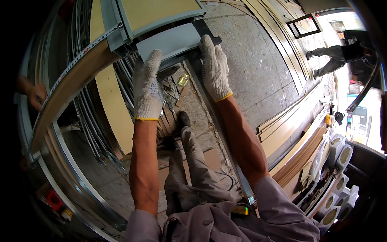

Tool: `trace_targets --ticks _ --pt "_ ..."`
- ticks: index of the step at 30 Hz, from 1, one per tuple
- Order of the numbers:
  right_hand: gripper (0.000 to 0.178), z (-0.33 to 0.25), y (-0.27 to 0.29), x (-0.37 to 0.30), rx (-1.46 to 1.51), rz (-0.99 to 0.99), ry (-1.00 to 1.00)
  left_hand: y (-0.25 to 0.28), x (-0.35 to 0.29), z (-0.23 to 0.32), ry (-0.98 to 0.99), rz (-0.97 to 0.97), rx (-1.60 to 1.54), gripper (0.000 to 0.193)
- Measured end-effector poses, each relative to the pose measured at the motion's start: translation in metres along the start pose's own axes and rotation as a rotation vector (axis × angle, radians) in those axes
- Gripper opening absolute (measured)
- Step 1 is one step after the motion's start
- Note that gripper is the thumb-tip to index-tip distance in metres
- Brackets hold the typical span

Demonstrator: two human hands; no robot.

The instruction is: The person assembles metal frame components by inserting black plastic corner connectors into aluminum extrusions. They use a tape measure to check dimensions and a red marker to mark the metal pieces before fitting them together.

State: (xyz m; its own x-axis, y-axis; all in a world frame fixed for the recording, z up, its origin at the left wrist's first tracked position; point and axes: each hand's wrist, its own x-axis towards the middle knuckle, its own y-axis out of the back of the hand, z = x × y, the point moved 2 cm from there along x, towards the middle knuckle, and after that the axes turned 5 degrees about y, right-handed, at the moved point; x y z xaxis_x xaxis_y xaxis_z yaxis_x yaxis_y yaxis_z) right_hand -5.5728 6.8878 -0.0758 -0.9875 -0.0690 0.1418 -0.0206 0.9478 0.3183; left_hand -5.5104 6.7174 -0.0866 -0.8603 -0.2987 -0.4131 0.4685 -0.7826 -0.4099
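A short light-grey panel piece (171,42) with dark edges lies against the end of a larger grey metal frame with a cream panel (161,14). My left hand (150,86), in a white knit glove with blue dots and a yellow cuff, is closed on its near left end. At the right end, my right hand (215,70), gloved alike, grips the dark edge strip. The fingertips under the piece are hidden. Left of the frame runs a curved-looking beam (76,76) with a white measuring tape (82,54) along it. Another person's bare hand (37,96) rests by that tape.
Below my hands lie metal hand tools (171,90) and a small yellow-green object (184,80). Thin metal rods (86,117) fill the left side. Long boards (278,40) lie on the concrete floor at right. A person (338,54) stands far right, near a dark rectangular frame (304,26).
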Motion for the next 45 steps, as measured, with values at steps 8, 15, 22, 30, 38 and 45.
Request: trace_targets --ticks 8,15,22,30,38,45 --pt "0.059 -0.017 -0.001 0.012 -0.001 0.026 -0.097 0.002 0.019 0.001 -0.072 -0.049 -0.026 0.053" --pt "0.052 -0.019 0.007 0.015 0.124 0.001 -0.078 -0.013 0.015 0.01 -0.008 0.043 -0.061 0.063" --pt "0.079 -0.006 -0.002 0.01 0.343 0.143 -0.153 0.005 0.019 0.017 0.036 -0.011 -0.028 0.066" --pt "0.099 0.002 0.0 0.013 0.343 0.17 -0.155 0.014 0.018 0.014 0.026 -0.007 0.004 0.08" --pt "0.1 0.006 0.007 0.02 0.334 0.096 -0.145 0.023 0.027 0.013 0.053 -0.036 0.08 0.082" --pt "0.088 0.01 -0.003 0.019 0.444 0.076 -0.155 -0.009 0.019 0.017 0.0 -0.039 0.09 0.066"
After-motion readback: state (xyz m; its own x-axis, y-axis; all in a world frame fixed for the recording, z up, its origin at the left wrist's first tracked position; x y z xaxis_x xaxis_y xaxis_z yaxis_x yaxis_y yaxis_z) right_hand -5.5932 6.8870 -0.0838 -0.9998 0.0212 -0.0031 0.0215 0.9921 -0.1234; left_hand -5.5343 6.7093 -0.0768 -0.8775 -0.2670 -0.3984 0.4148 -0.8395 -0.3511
